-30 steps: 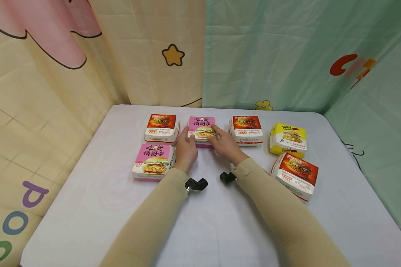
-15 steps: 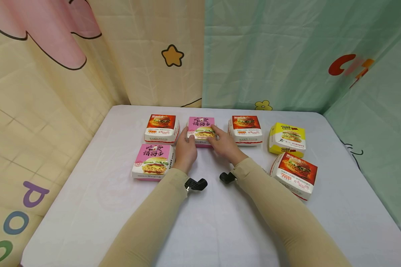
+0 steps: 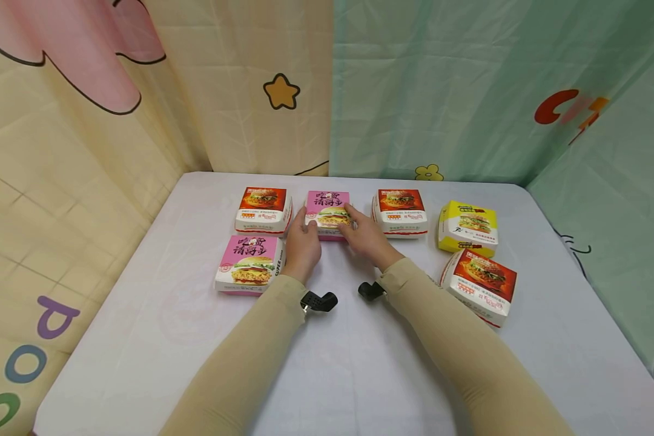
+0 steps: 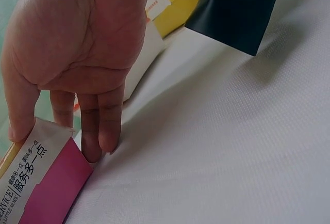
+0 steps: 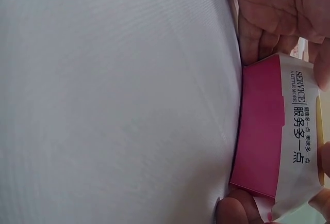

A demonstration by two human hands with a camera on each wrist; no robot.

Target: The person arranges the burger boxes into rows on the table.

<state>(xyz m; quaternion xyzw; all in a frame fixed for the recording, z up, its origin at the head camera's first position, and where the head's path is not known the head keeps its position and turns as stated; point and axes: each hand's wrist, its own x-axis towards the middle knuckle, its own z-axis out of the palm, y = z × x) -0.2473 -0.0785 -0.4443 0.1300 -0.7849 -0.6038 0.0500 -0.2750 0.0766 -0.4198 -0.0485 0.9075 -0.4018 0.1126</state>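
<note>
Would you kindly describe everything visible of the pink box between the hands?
The closed pink box, seemingly cardboard, lies flat on the white table, between two red-topped boxes. Its lid bears black lettering and a burger; its front is white above pink. The left hand and right hand grip its sides.

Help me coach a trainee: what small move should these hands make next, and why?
I'd probably ease the left hand and right hand off the pink box between them: it appears to rest flat on the white cloth, roughly in line with the red-topped boxes to its left and right, a gap either side.
</note>
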